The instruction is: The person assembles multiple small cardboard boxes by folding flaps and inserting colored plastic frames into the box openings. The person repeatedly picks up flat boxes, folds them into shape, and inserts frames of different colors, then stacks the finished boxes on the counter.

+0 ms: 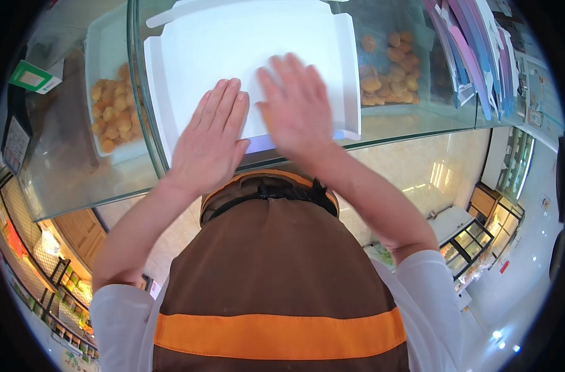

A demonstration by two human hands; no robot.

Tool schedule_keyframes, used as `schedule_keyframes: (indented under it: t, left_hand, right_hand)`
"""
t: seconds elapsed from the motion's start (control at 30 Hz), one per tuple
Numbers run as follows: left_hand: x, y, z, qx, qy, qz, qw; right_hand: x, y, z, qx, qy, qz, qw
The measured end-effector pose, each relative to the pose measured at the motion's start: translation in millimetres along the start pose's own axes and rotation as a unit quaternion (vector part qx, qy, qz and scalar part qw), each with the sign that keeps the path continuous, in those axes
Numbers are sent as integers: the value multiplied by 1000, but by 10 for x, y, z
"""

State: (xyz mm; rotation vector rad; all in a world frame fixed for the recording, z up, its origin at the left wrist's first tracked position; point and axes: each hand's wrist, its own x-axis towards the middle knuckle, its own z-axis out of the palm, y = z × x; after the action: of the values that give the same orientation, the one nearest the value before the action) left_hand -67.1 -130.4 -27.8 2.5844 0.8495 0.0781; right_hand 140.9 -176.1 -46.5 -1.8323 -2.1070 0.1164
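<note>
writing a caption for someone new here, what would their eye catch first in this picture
Likely first is the large white cardboard at top centre, with the left hand and the blurred right hand open, palms down, over it. Next comes the brown apron with its orange band, filling the lower middle. Golden round pieces show to either side of the cardboard.

Between your left hand (209,144) and right hand (299,110) you find only a narrow gap. Beyond them, you can pass freely over the white box (240,46); at right, folded cartons (470,46) block you.
</note>
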Motion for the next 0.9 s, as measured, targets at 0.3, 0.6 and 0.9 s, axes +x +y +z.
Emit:
schedule_keyframes:
  t: [0.3,0.6,0.9]
  left_hand:
    - [-47,-116,37,-74,36,21,996]
    - [-121,-275,218,-206,235,-83,946]
    - [-97,138,-124,-94,49,40,994]
  right_hand:
    - [47,-129,68,37,-23,-26,999]
    - [433,-609,283,68,34,-77,994]
    - [-205,337,-792,49,243,126,961]
